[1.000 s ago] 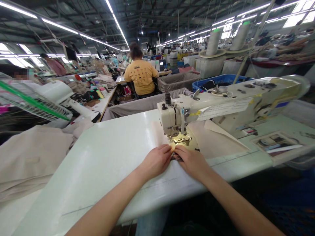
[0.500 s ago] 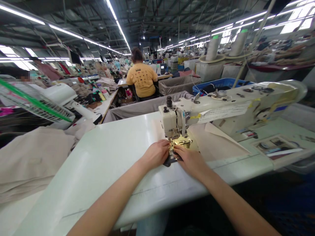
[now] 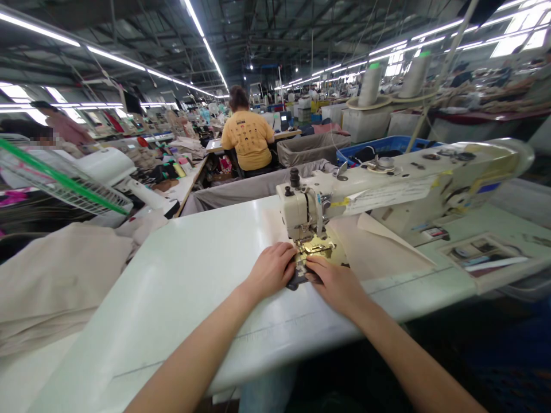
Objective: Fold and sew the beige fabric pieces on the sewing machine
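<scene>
1. Head view: the left hand [image 3: 273, 265] and right hand [image 3: 336, 281], fingers bent, sit close together at the sewing machine [image 3: 296, 213]; whether either grips anything cannot be told.
2. Pale cloth [image 3: 383, 252] lies on the table [image 3: 206, 258], right of the brass-coloured plate [image 3: 330, 248].
3. Apparent step: arranging work beneath the needle area.
4. Next move likely calls for precise fingertip control.
</scene>
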The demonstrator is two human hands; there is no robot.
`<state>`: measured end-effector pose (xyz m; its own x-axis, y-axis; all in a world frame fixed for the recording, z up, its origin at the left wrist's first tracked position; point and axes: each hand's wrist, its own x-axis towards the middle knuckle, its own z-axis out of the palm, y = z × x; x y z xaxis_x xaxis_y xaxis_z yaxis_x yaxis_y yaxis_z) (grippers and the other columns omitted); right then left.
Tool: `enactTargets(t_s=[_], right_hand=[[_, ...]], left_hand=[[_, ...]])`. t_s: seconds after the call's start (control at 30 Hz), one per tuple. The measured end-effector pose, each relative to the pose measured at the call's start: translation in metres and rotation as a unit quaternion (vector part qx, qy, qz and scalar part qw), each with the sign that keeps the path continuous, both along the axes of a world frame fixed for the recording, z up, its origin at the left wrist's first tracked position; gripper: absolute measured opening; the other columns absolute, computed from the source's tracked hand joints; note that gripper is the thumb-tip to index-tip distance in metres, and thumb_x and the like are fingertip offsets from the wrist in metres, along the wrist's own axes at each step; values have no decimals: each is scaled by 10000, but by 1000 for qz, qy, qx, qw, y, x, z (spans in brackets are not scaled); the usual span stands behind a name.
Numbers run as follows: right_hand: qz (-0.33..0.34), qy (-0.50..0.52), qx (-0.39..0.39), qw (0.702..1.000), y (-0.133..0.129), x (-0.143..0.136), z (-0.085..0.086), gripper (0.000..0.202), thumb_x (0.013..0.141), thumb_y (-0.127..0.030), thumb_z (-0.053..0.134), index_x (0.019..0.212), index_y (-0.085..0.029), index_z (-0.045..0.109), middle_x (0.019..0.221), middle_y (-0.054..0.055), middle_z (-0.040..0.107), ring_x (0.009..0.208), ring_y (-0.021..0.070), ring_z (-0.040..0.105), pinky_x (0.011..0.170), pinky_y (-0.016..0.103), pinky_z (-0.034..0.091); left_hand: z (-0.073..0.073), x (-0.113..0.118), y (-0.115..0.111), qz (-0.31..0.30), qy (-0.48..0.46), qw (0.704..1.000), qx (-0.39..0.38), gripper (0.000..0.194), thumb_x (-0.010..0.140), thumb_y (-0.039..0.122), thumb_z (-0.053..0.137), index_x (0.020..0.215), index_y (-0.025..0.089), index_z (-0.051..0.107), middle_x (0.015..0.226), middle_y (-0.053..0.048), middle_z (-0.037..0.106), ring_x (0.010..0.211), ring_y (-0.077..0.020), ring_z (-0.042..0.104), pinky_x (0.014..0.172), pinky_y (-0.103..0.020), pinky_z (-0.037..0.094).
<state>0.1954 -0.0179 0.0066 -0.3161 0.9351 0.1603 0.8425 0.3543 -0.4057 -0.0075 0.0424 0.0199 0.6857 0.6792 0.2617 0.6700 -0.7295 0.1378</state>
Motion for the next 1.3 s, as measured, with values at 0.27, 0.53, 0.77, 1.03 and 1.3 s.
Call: enactTargets(t_s=[0.27,0.53,0.77,1.03,1.3], right_hand=[[-7,57,33,998,-13,15,-9,344,974,-216,470,1267,-214,650,1376,84,633,1093,222,687,913,351,559],[47,17,1,999,-21,14,-6,405,930,-136,478,1291,-206,651,1367,93,646,1101,215,685,957,341,538],[50,-27,-18,998,-21,14,-2,418,910,-98,477,1271,-216,651,1383,84,630,1073,209,687,926,317,528],[37,-32,-12,999,-5,10,7,279,968,-173,494,1178,-223,671,1255,49,658,961,194,685,817,285,510],[-8,-92,-12,996,19,1,13,258,1005,-257,487,1188,-252,669,1219,61,650,836,183,689,718,296,504]], left_hand=[[17,20,-57,-3,85,996,-32,183,950,304,570,1058,170,632,1063,-106,664,1025,-280,605,883,-434,544],[4,14,-63,-37,65,997,-3,273,993,238,479,1230,148,583,1195,-128,674,1078,-280,617,905,-448,561],[-6,7,-61,-64,8,998,13,339,990,222,473,1311,166,566,1279,-149,650,1194,-281,604,1012,-469,546],[1,8,-40,-69,1,997,-16,272,1011,242,434,1163,148,639,1170,-142,665,1156,-268,619,1008,-445,557],[1,6,-2,-67,-5,998,-7,268,1016,225,428,1053,166,687,1134,-123,678,1105,-240,638,993,-412,555]])
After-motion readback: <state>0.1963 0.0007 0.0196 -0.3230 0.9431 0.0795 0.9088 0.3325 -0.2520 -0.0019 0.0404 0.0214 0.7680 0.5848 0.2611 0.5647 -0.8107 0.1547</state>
